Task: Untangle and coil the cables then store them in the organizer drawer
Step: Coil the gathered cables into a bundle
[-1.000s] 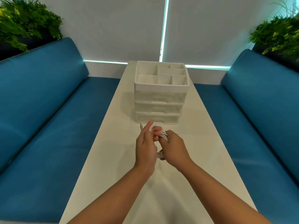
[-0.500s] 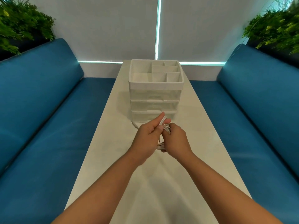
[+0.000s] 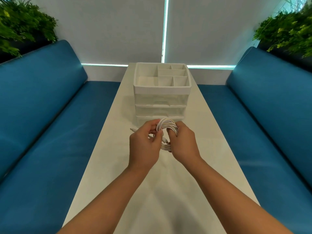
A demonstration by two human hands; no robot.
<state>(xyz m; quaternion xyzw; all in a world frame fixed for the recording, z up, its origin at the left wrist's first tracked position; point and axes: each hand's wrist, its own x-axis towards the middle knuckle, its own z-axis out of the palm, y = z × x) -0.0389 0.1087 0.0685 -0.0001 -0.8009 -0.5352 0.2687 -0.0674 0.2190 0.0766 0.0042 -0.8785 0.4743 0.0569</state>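
Your hands [image 3: 165, 142] hold the cable coil [image 3: 167, 128] above the table [image 3: 118, 105], just before the organizer [image 3: 162, 97]

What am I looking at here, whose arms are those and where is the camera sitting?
There is no machine here. The single view comes from a wide-angle camera worn on a person's head, looking forward and down, so the two bare arms reaching in from the bottom are the wearer's own. The left hand and right hand together hold a white cable wound into loops just above a long white table. One cable end pokes out to the left of the left hand. Behind the hands stands a white organizer with a divided open tray on top and clear drawers below, all shut. Blue sofas run along both sides.
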